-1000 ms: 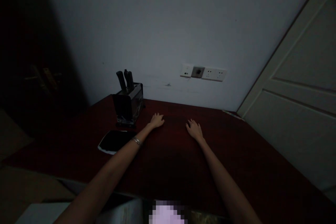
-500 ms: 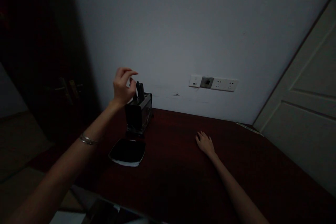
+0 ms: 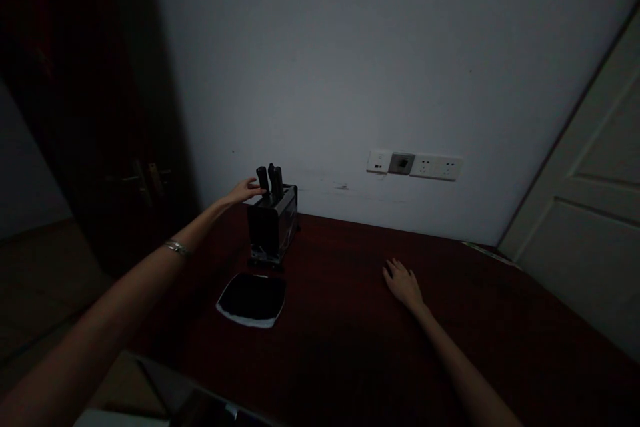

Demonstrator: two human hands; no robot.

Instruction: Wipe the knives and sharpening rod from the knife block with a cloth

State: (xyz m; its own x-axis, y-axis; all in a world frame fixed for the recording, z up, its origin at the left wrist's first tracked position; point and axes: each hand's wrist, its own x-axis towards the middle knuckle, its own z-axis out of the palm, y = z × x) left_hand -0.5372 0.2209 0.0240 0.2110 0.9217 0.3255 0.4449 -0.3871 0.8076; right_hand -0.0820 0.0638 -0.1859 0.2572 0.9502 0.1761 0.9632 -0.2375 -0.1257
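Observation:
My left hand (image 3: 244, 192), a silvery bracelet on its wrist, reaches to the left side of a dark knife block (image 3: 273, 227) with shiny metal-like sides. Several black handles (image 3: 277, 181) stand up out of its top; whatever lies below them is hidden. My fingers are apart beside the nearest handle, the tip of one overlapping it in view; whether they touch is unclear. In front of the block lies a black squarish plate (image 3: 253, 298) with a pale edge. My right hand (image 3: 404, 283) rests flat on the dark red tabletop (image 3: 340, 280), holding nothing.
A pale wall (image 3: 325, 80) with a row of sockets (image 3: 415, 165) rises behind the table. To the right is a white panelled door (image 3: 590, 213). A dark door with a handle (image 3: 145, 180) stands at the left. Below the table's front edge is an open space.
My left hand has come down from above the knife block to the side of the nearest handle. My right hand stays on the tabletop; the view has shifted slightly.

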